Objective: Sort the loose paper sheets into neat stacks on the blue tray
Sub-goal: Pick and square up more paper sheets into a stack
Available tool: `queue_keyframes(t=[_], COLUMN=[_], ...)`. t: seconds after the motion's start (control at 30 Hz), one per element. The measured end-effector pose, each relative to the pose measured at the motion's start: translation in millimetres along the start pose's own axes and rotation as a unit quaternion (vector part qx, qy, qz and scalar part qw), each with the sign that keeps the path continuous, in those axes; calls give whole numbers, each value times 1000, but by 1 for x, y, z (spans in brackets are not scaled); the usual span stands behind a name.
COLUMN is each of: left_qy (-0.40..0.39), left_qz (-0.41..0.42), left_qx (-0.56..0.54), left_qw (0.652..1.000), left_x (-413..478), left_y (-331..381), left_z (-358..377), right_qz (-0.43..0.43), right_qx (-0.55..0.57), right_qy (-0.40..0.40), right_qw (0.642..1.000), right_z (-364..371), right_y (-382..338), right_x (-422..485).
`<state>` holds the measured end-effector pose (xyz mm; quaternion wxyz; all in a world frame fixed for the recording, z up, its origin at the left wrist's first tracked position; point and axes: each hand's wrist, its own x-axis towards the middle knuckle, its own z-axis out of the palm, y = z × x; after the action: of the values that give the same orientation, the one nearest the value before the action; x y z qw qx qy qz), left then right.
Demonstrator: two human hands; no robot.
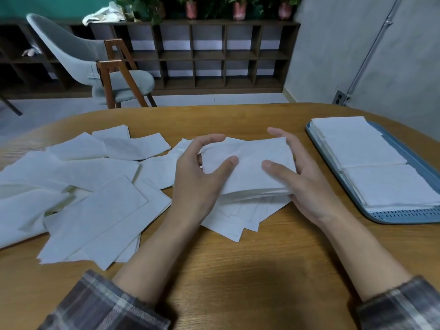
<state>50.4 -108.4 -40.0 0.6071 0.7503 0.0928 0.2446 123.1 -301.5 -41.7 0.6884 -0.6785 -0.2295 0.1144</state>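
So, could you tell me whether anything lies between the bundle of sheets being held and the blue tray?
Nothing visible does: only bare wooden table lies between the bundle and the blue tray. The stacks already there cover most of it.

The blue tray (404, 216) runs off the right edge, and the stacks (364, 148) bury most of its bed. The loose sheets (71, 177) spill past the left edge. Most fingers of the right hand (307, 184) and the left hand (200, 179) vanish behind the bundle (250, 163); its sheet count can't be told.
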Motion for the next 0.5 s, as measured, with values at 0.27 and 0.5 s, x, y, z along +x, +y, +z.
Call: queue_keyframes(t=[0.27,0.5], left_qy=[-7,47], left_qz=[8,6], left_qx=[12,53], left_qw=[1000,997], left_x=[-1,-2], left_y=[-2,-2], left_z=[5,3], right_qz=[-17,-31], right_qx=[-17,61], right_qy=[3,9], right_qw=[1000,998], right_z=[1,1], right_y=[0,-3], right_x=[-1,-2])
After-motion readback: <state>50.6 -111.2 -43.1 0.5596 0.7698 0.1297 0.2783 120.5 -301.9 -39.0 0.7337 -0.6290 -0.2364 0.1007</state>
